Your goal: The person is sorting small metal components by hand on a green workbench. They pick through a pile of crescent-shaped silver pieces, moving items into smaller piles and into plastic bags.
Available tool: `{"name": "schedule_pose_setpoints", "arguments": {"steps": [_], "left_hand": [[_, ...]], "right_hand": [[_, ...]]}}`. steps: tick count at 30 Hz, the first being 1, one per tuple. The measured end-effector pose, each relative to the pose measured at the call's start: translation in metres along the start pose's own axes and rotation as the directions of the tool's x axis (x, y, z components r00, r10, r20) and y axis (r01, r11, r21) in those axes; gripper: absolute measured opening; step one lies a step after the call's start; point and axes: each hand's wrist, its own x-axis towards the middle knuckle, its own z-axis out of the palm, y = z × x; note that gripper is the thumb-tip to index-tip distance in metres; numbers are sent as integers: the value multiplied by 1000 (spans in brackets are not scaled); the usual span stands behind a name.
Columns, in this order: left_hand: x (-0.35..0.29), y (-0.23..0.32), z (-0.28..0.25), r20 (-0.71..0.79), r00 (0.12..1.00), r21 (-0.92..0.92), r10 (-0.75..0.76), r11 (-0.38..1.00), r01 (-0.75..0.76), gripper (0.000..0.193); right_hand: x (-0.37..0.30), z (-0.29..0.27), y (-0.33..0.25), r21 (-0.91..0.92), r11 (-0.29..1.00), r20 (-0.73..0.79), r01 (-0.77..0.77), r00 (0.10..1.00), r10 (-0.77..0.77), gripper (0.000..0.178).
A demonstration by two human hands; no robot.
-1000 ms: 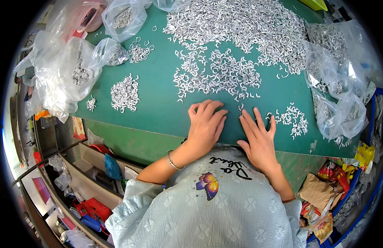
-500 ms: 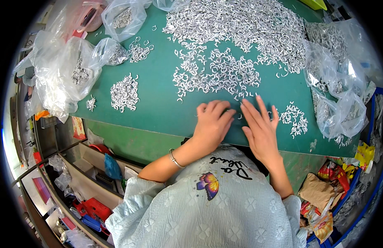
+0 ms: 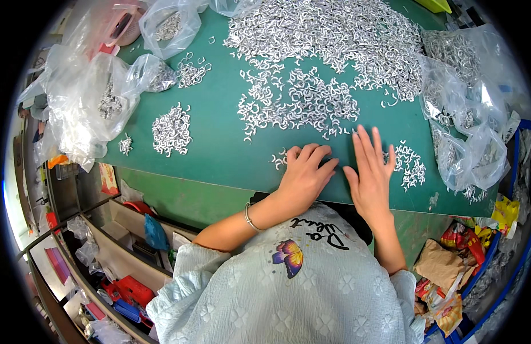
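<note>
My left hand [image 3: 307,176] rests on the green table with its fingers curled down. Its fingertips are hidden, so what they may hold does not show. A few small silvery crescent-shaped pieces [image 3: 278,159] lie just left of its knuckles. My right hand [image 3: 369,172] lies flat, palm down, fingers stretched and thumb apart, with nothing visible in it. Touching or nearly touching its outer side is a small group of the same pieces [image 3: 411,167]. Beyond both hands spreads a loose patch of crescents [image 3: 311,100], joined to a large heap [image 3: 328,28] farther back.
A tidy pile [image 3: 172,130] and a tiny cluster [image 3: 126,144] sit at the left of the green tabletop [image 3: 219,155]. Clear plastic bags [image 3: 85,114] crowd the left edge, and more bags [image 3: 471,155] holding pieces line the right. Open shelving [image 3: 128,229] stands below left.
My left hand has shifted right and slightly nearer me, and several pieces now show beside its knuckles. My right hand has slid a little to the right, its fingers closer together.
</note>
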Motion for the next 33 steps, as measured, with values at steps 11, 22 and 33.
{"name": "schedule_pose_setpoints", "arguments": {"steps": [11, 22, 33], "left_hand": [[-20, -14, -21, 5, 996, 51, -84, 995, 84, 28], [-14, -13, -17, -34, 996, 38, -85, 996, 86, 33], [8, -7, -7, 57, 998, 135, -29, 991, 21, 34]], "right_hand": [[-18, -3, 6, -43, 998, 46, -45, 998, 47, 55], [-16, -1, 7, -181, 981, 67, -71, 994, 84, 58], [-14, 3, 10, -140, 982, 8, -128, 991, 131, 54]]}}
